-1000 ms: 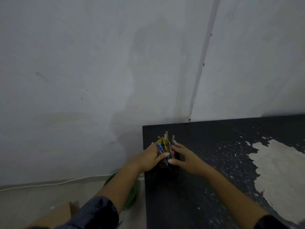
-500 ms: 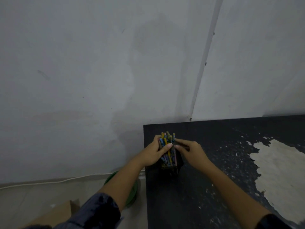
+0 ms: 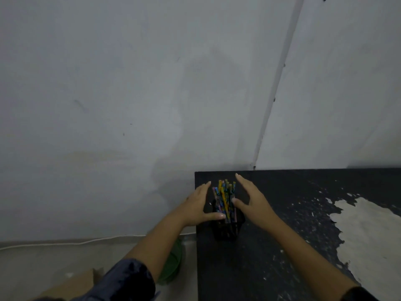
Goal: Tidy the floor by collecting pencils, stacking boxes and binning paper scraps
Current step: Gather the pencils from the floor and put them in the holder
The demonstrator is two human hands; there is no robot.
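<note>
Cardboard box (image 3: pixel 71 285): at the lower left, on the floor, you have a brown box corner showing; I judge it one of the boxes not yet stacked, though only that corner shows.

Green bin (image 3: pixel 173 257): just past your left forearm, on the floor against the side of the dark surface; most of it is hidden behind the arm.

Left hand (image 3: pixel 195 205): your fingers are straight and spread, thumb reaching toward the holder's near rim; the hand sits just beside the pencils on their left and grips nothing.

Pencils (image 3: pixel 225 198): a mixed-colour bundle standing nearly upright, fanned a little, in the holder between your two hands, near the back left corner of the surface.

Pencil holder (image 3: pixel 225 231): a small black cup, hard to make out against the black top; it stands upright.

Right hand (image 3: pixel 251 200): fingers straight and apart, thumb close to the bundle's right side; whether it touches, I cannot tell. It holds nothing.

Surface (image 3: pixel 282 257): a black tabletop, its coating flaked away to pale at the right.

Step in hand: by my reading, the pencil collecting is at its finish, with the bundle seated in the cup.

Next move: you would need to draw both hands clear without knocking the cup, then turn down to the floor for the box and any scraps; no paper scraps are plainly visible.
</note>
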